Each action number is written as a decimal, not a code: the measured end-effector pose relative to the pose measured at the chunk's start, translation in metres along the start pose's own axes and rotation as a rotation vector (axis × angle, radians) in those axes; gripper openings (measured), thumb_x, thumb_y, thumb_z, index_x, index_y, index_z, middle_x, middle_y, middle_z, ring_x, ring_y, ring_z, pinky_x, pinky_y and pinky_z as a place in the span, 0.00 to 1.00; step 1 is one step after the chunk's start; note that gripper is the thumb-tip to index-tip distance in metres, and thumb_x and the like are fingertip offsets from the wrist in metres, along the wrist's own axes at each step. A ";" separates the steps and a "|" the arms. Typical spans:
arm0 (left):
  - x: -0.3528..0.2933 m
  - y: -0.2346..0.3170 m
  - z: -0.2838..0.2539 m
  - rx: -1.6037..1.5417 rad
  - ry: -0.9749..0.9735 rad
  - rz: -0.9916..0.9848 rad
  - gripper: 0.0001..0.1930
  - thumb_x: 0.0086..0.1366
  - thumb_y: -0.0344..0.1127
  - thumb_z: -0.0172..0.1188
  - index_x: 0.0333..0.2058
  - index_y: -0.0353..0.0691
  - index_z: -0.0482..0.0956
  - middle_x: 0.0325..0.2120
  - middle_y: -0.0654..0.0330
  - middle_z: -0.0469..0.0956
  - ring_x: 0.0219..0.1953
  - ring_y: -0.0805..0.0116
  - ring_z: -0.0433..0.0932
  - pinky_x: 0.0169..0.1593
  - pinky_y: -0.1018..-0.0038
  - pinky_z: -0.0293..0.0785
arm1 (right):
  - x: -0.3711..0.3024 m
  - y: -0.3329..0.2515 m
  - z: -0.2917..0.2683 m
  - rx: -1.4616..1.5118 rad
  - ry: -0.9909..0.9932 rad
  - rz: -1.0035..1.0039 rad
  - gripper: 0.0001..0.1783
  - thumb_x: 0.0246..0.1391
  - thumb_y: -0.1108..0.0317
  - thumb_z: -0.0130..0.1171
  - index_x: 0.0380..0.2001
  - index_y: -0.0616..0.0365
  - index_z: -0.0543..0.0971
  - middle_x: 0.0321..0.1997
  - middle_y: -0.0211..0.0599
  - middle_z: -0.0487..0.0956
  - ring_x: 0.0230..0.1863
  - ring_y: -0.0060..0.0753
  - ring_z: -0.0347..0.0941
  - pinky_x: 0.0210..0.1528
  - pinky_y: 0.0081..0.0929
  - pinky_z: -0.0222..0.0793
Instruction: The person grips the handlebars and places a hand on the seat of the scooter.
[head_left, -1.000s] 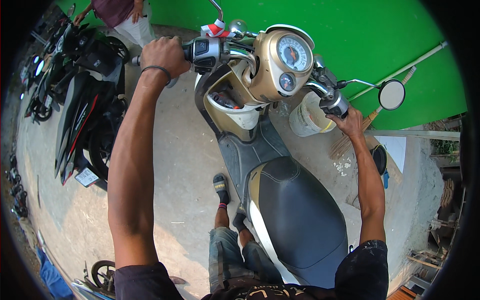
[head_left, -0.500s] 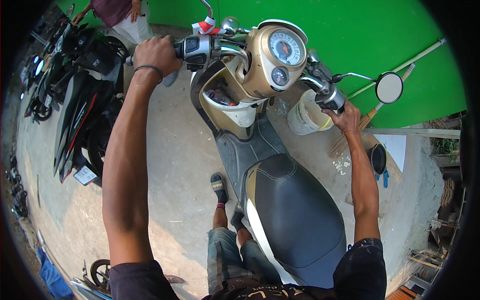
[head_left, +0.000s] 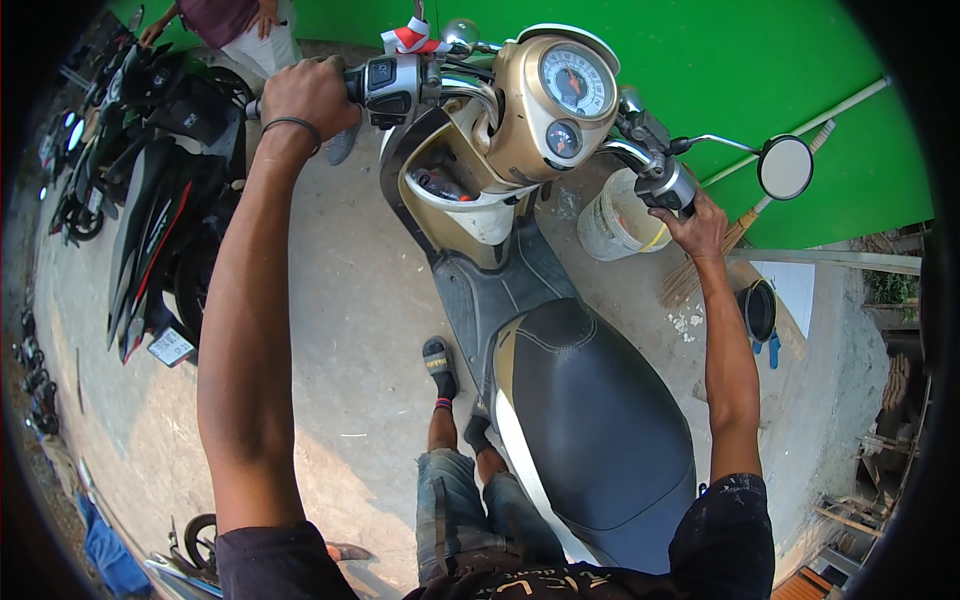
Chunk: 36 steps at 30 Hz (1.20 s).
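A gold and white scooter (head_left: 505,120) with a dark padded seat (head_left: 590,420) stands just right of my legs. My left hand (head_left: 305,98) is wrapped round its left handlebar grip, beside the switch block (head_left: 387,88). Round the right handlebar grip (head_left: 672,188) my right hand (head_left: 697,226) is closed, with the thumb on the near side. Between the bars sit a round speedometer (head_left: 577,80) and a smaller gauge (head_left: 563,139). The open front pocket (head_left: 440,182) below holds something dark and partly hidden. A red and white ribbon (head_left: 412,40) is tied near the left mirror stem.
Parked motorcycles (head_left: 150,240) line the left side. A person (head_left: 235,30) stands by them at the far left. Right of the scooter are a white bucket (head_left: 605,225), a broom (head_left: 685,283) and a black bucket (head_left: 757,310). A green wall (head_left: 720,60) rises behind.
Both hands keep their hold on the handlebar grips. The handlebars and scooter sit slightly higher in the view, and my arms have shifted a little with them.
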<state>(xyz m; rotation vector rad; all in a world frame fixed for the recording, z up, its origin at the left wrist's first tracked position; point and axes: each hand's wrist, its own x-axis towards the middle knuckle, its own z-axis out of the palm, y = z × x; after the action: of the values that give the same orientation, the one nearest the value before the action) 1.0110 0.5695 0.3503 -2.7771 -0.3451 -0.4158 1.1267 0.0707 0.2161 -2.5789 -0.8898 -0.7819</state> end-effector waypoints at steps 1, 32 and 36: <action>0.000 0.001 0.001 -0.004 0.001 -0.003 0.18 0.44 0.40 0.60 0.37 0.45 0.80 0.34 0.54 0.81 0.37 0.51 0.81 0.41 0.59 0.77 | 0.002 0.000 -0.003 0.001 -0.034 0.013 0.52 0.32 0.32 0.69 0.57 0.55 0.72 0.30 0.42 0.82 0.29 0.42 0.81 0.32 0.36 0.75; 0.015 0.002 -0.009 -0.081 -0.038 0.018 0.26 0.43 0.40 0.62 0.46 0.47 0.80 0.44 0.54 0.81 0.45 0.54 0.80 0.47 0.60 0.77 | 0.023 0.031 -0.009 0.391 -0.616 0.320 0.58 0.19 0.36 0.77 0.49 0.69 0.73 0.42 0.56 0.80 0.46 0.51 0.77 0.51 0.40 0.69; 0.014 0.005 -0.014 -0.058 -0.094 -0.008 0.30 0.41 0.38 0.61 0.50 0.52 0.78 0.44 0.55 0.80 0.44 0.51 0.79 0.48 0.60 0.76 | 0.023 0.006 -0.018 0.289 -0.565 0.313 0.54 0.25 0.32 0.73 0.47 0.70 0.75 0.37 0.56 0.81 0.42 0.52 0.79 0.46 0.41 0.72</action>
<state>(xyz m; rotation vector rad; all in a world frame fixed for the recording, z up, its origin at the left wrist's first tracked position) 1.0224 0.5630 0.3659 -2.8590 -0.3723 -0.3016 1.1384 0.0692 0.2437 -2.6047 -0.6444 0.1660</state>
